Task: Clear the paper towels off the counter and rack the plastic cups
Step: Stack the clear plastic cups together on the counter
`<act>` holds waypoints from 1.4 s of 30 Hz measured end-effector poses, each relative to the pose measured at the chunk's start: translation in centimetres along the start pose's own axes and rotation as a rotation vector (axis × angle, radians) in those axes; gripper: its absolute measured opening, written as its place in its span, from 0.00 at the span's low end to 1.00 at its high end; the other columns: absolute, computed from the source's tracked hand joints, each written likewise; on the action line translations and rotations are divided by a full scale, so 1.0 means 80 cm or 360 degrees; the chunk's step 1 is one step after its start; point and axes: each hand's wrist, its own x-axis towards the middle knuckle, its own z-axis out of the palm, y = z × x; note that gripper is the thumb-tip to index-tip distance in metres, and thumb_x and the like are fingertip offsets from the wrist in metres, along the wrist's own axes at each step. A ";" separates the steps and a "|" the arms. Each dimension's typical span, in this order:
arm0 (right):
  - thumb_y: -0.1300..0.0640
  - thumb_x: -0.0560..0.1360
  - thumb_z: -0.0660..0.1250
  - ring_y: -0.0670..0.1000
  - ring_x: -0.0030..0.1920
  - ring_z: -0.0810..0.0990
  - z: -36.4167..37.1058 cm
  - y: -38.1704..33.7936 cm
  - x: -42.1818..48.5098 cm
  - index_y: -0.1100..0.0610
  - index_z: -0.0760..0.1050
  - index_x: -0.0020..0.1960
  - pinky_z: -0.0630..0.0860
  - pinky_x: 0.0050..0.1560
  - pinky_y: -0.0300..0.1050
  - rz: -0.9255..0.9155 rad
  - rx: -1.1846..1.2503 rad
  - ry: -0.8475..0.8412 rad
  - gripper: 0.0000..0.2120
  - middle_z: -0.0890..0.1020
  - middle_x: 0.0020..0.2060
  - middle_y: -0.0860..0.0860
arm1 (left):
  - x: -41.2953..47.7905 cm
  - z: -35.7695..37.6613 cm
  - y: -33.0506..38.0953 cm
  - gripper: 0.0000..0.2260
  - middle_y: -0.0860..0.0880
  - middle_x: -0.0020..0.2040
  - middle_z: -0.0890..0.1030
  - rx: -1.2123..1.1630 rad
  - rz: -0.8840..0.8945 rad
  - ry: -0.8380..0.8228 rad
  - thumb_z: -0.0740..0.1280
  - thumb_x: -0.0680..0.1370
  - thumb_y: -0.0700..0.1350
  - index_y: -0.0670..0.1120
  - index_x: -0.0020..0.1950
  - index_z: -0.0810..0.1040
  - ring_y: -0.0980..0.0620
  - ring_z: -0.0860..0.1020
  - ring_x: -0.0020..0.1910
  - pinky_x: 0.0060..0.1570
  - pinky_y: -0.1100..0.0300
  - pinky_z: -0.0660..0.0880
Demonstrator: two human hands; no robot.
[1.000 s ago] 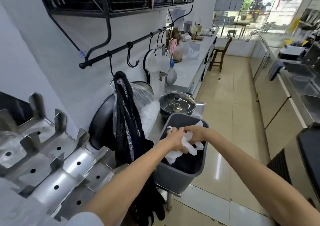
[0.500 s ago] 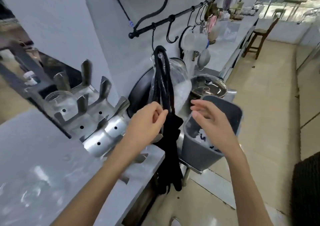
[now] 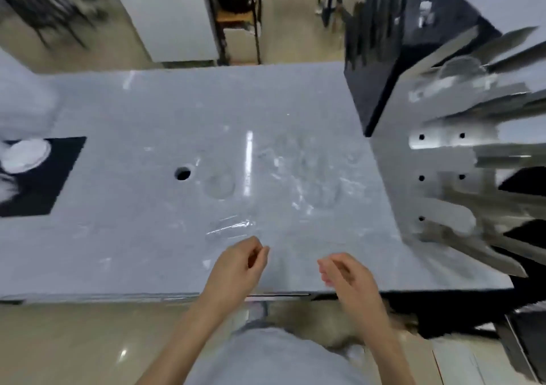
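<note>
Several clear plastic cups lie blurred on the grey counter [image 3: 124, 242]: one [image 3: 220, 185] near the middle, one [image 3: 320, 191] to its right, and one on its side [image 3: 230, 228] just beyond my left hand. The steel peg rack [image 3: 437, 160] stands at the counter's right end, with one clear cup [image 3: 461, 69] upturned on its far pegs. My left hand [image 3: 239, 266] and my right hand [image 3: 345, 275] hover over the front edge, fingers loosely curled and apart, holding nothing. No paper towel is in view.
A round hole [image 3: 183, 174] is cut in the counter left of the cups. A black mat [image 3: 59, 177] at the left holds a white round object [image 3: 25, 155]. A black panel [image 3: 381, 59] rises behind the rack. Tiled floor lies below the front edge.
The white paper towels went from both hands into the grey bin. My view swung left from the bin to the counter, and both empty hands came over its front edge.
</note>
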 end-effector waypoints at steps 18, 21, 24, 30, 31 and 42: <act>0.45 0.74 0.74 0.48 0.64 0.72 0.193 0.013 0.144 0.44 0.68 0.73 0.72 0.66 0.46 -0.0226 -0.0837 -0.0182 0.31 0.74 0.65 0.43 | 0.062 -0.015 -0.137 0.31 0.57 0.74 0.66 -0.1089 -0.0325 0.0121 0.69 0.81 0.45 0.57 0.79 0.58 0.64 0.74 0.66 0.61 0.65 0.74; 0.47 0.74 0.74 0.44 0.63 0.75 0.167 0.024 0.120 0.40 0.66 0.71 0.72 0.57 0.36 0.0038 -0.0189 -0.0002 0.29 0.74 0.67 0.45 | 0.085 0.004 -0.116 0.42 0.59 0.76 0.52 -0.1102 -0.0256 -0.0104 0.72 0.79 0.50 0.57 0.82 0.46 0.57 0.61 0.76 0.73 0.57 0.64; 0.48 0.78 0.70 0.39 0.70 0.69 0.156 0.033 0.099 0.35 0.64 0.70 0.72 0.58 0.29 0.0044 -0.0133 -0.0213 0.25 0.69 0.71 0.38 | 0.107 0.032 -0.106 0.46 0.54 0.76 0.58 -0.1102 -0.0235 -0.0421 0.74 0.78 0.48 0.55 0.82 0.43 0.54 0.60 0.77 0.67 0.65 0.66; 0.67 0.80 0.64 0.51 0.71 0.72 0.104 0.000 0.141 0.52 0.73 0.71 0.56 0.68 0.22 -0.0401 -0.0839 0.0211 0.23 0.75 0.70 0.47 | 0.143 0.057 -0.124 0.37 0.59 0.73 0.68 -0.0876 -0.0013 -0.0250 0.79 0.73 0.47 0.63 0.72 0.59 0.63 0.69 0.72 0.65 0.73 0.68; 0.68 0.78 0.66 0.54 0.67 0.74 0.095 -0.016 0.158 0.54 0.75 0.68 0.55 0.66 0.21 -0.0476 -0.0872 0.0438 0.21 0.78 0.66 0.49 | 0.148 0.060 -0.129 0.37 0.65 0.72 0.67 -0.0821 0.0024 -0.0245 0.79 0.73 0.48 0.65 0.72 0.59 0.66 0.67 0.71 0.66 0.73 0.66; 0.53 0.75 0.74 0.52 0.62 0.77 0.025 -0.023 0.217 0.44 0.70 0.73 0.75 0.64 0.50 -0.0118 -0.0627 0.0522 0.28 0.69 0.69 0.53 | 0.169 0.086 -0.145 0.42 0.57 0.68 0.74 -0.0525 0.0126 -0.0215 0.82 0.67 0.53 0.58 0.76 0.63 0.55 0.74 0.67 0.65 0.54 0.73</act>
